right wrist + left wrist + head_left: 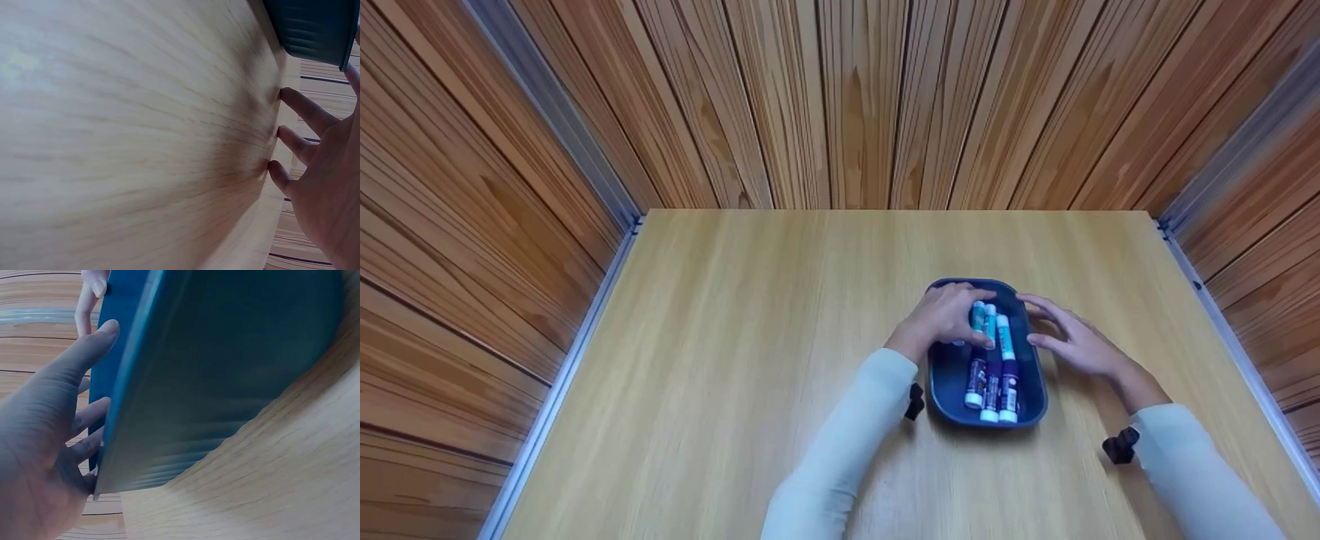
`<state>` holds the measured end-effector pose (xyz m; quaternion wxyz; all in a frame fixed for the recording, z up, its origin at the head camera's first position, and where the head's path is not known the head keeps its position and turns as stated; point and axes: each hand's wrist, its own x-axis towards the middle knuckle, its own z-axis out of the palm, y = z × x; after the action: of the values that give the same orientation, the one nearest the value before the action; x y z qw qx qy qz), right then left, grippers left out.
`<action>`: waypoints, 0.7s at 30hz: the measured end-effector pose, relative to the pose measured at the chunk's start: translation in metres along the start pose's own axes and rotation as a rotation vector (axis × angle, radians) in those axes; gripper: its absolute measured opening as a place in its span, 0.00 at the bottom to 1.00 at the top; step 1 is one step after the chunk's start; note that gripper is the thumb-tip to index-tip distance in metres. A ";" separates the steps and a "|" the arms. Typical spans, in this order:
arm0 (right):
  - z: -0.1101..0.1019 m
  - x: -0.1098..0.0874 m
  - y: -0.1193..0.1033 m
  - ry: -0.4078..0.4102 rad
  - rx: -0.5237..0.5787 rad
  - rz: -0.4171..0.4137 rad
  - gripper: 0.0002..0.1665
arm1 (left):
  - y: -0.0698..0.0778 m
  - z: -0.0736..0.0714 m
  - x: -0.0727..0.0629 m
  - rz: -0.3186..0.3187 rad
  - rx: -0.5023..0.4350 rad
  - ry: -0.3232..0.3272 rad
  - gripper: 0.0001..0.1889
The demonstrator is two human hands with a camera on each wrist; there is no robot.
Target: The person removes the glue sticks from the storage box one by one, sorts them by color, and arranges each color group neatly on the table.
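Observation:
A dark blue oblong tray [947, 382] stands on the table, right of its middle. Several two-tone tubes [1009, 379] lie lengthwise inside, turquoise at the far end, purple below, with white near ends. My left hand [945, 311] reaches over the tray's left rim, thumb and index finger spread on either side of the turquoise parts. In the left wrist view its thumb [93, 346] is straight and its other fingertips dip behind the rim. My right hand [1076, 341] is at the right rim, index fingertip and thumb close against it. Its other fingers [309, 109] rest on the table.
The pale wooden table [735, 360] has metal rails [570, 367] along its sides. Wood-plank walls [855, 105] rise behind and at both sides. A small black camera mount [1120, 445] sits on the right wrist, another [915, 403] on the left.

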<state>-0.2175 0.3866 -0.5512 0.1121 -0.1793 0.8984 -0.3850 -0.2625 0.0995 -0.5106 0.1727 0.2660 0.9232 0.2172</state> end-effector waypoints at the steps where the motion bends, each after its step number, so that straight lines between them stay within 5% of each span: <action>1: 0.000 0.000 0.000 0.000 -0.001 0.001 0.42 | 0.000 0.001 0.001 -0.006 -0.001 -0.002 0.45; 21: -0.001 -0.001 0.002 -0.001 0.008 -0.020 0.40 | 0.010 0.014 0.015 -0.072 0.079 -0.019 0.47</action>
<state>-0.2173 0.3889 -0.5525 0.1095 -0.1883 0.8949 -0.3895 -0.2640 0.1198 -0.5211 0.1785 0.2410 0.9384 0.1719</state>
